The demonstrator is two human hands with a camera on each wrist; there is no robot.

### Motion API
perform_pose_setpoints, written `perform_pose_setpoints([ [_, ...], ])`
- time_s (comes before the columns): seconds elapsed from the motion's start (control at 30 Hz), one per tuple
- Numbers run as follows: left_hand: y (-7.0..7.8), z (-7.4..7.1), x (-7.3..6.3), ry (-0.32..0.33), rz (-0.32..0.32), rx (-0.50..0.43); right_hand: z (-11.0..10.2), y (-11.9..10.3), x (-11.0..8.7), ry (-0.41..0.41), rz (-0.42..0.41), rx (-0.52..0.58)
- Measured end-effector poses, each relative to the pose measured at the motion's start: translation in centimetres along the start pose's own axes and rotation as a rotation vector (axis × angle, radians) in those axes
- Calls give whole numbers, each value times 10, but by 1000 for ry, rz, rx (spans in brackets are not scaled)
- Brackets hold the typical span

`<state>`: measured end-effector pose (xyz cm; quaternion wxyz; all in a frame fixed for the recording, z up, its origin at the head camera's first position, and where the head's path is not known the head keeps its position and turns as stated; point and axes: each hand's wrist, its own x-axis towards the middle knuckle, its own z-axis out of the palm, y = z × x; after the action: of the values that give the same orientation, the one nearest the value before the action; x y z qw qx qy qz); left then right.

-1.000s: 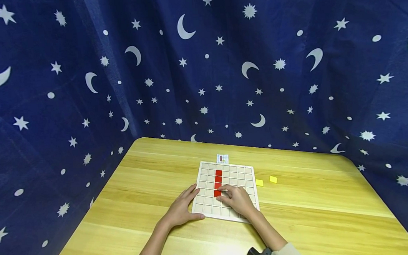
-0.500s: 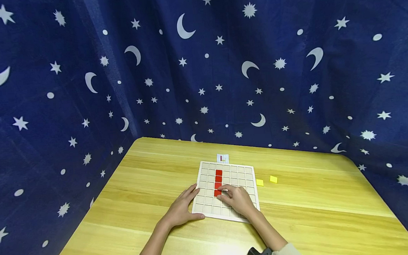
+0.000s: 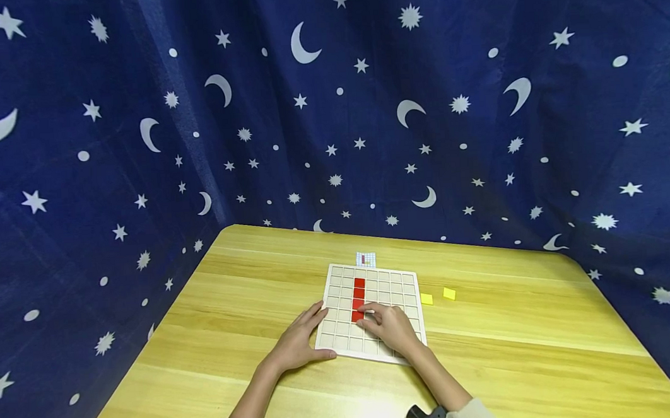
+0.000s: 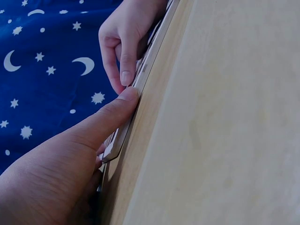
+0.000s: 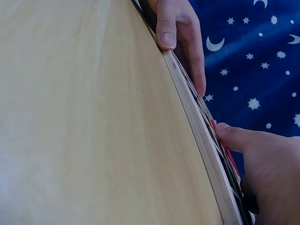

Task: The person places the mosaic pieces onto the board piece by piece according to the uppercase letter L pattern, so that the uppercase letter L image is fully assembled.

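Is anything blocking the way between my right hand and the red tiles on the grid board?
Nothing visible does. The right hand already has its thumb and finger at the lower end of the red tiles. The left hand is at the left side of the grid board, clear of them.

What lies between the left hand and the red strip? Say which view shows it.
Between the left hand and the red strip lie blank board squares; the head view shows this.
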<state>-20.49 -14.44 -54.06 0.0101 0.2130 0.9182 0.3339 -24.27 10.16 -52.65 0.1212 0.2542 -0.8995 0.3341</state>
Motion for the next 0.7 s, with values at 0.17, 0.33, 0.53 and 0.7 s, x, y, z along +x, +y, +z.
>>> perform_pose_setpoints([
  [0.17,1,0,-1,-8,-6,-3,-3,-2,-1,4,-6,23],
  [0.33,2,0,-1,-12,-11,-11,-8,-4,0,-10,-11,82],
  [0.53,2,-3,0,-3,1,-18,-19,2,1,-1,-53,143],
  [0.7,1,-2,-1,-1,5,-22,-31,12,1,41,-46,170],
])
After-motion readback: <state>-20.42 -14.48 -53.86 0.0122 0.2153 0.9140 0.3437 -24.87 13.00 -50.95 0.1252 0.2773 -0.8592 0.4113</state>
